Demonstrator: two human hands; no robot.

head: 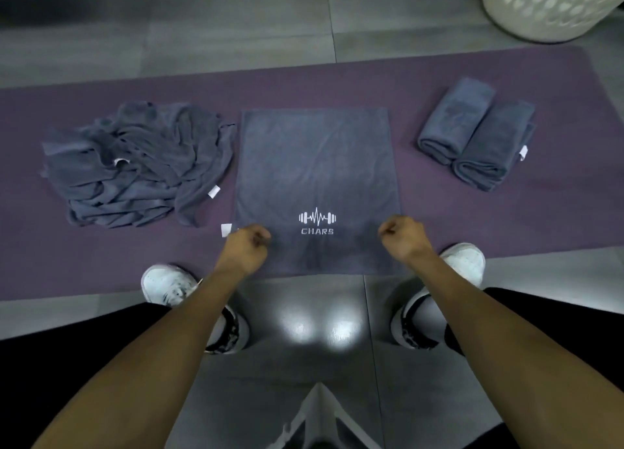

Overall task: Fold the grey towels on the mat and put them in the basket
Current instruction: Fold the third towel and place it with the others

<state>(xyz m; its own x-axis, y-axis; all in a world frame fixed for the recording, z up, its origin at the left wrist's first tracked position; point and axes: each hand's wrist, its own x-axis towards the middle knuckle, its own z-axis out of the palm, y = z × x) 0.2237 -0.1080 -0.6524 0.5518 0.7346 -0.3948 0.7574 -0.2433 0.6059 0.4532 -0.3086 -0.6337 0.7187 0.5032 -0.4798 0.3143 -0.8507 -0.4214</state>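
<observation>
both hands grip the near edge of one flat grey towel on the mat.

the left hand (245,248) pinches the flat towel (315,165) near its near-left corner and the right hand (403,241) pinches it near the near-right corner, fingers curled tight on the cloth. this towel lies spread in the middle of the purple mat (337,84), white logo facing up. to its left sits a crumpled pile of towels (135,165), count unclear. to its right lie two folded towels (476,134), side by side and touching. one white basket (553,6) stands on the floor beyond the mat's far right corner. two white shoes (169,285) rest at the mat's near edge.
</observation>
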